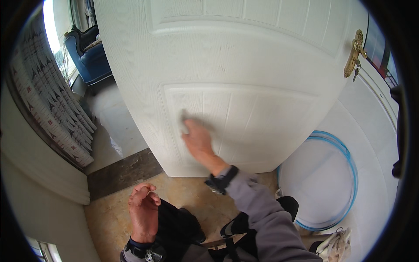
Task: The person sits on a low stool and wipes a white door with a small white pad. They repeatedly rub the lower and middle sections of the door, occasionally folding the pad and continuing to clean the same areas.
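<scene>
A white panelled door [278, 121] stands in front of me, with a brass handle plate [353, 55] and keys at its right edge. My right hand [198, 137] is raised at the lower left part of the door's bottom panel. Something small, dark and blurred shows at its fingertips; I cannot tell whether it is a held object or a shadow. My left hand [143, 209] is lifted over my legs at the lower left, fingers curled and palm partly turned up, with nothing visible in it.
Left of the door are a patterned curtain [55, 108], a blue armchair [90, 62] and a dark threshold strip [124, 173]. At the right, a round white mesh item with a blue rim [352, 183] leans by the wall. A cloth bag [335, 245] lies below it.
</scene>
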A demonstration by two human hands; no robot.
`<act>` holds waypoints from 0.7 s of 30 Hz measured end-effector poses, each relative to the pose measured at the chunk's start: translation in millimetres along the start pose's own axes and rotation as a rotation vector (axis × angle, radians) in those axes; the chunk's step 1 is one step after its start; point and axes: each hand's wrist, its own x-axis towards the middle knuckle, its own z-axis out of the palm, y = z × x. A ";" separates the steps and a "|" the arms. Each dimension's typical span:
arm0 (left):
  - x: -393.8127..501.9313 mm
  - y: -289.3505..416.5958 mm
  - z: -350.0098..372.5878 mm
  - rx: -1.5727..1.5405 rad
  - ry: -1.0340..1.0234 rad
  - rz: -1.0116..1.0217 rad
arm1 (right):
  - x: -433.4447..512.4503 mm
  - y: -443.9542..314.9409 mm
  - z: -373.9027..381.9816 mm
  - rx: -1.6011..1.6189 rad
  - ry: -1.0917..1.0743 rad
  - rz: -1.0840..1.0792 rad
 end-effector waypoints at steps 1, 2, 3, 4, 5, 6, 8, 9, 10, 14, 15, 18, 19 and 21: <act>-0.9 2.1 -2.4 0.014 0.007 0.001 | 3.0 -18.2 26.2 0.055 -0.120 0.040; -1.8 4.0 -4.3 0.014 0.007 0.009 | 6.4 -32.9 44.8 0.136 -0.196 0.007; -3.0 5.7 -6.1 0.011 0.005 0.014 | 8.5 -42.9 55.4 0.166 -0.329 0.061; -3.4 6.5 -7.8 -0.008 -0.011 0.021 | 5.5 -49.2 59.1 0.404 -0.311 0.092; -2.9 6.8 -9.2 0.002 -0.007 0.026 | 1.0 -52.1 56.8 0.582 -0.366 0.241; -2.3 6.7 -10.8 -0.002 -0.012 0.033 | -5.9 -48.5 45.9 0.719 -0.427 0.296; -0.1 2.5 -12.2 0.004 -0.017 0.029 | -30.8 -34.6 13.1 0.891 -0.336 0.406; 1.8 -1.2 -12.2 0.007 -0.023 0.020 | -45.3 -25.2 -6.0 1.008 -0.275 0.405; 4.1 -6.5 -10.9 0.010 -0.033 0.006 | -59.6 -13.5 -27.1 0.985 -0.142 0.479; 11.2 -30.0 -2.1 0.039 -0.066 -0.072 | -100.0 49.9 -124.1 0.813 0.428 0.657; 14.0 -33.2 -0.8 0.053 -0.073 -0.081 | -108.6 69.4 -154.1 0.768 0.537 0.692; 26.6 -38.8 2.1 0.083 -0.090 -0.078 | -113.4 134.6 -241.5 0.542 0.864 0.606; 30.6 -40.3 2.6 0.091 -0.093 -0.075 | -114.2 156.9 -266.8 0.461 0.930 0.590; 36.0 -41.6 3.0 0.114 -0.083 -0.065 | -111.3 203.7 -306.8 0.284 1.028 0.571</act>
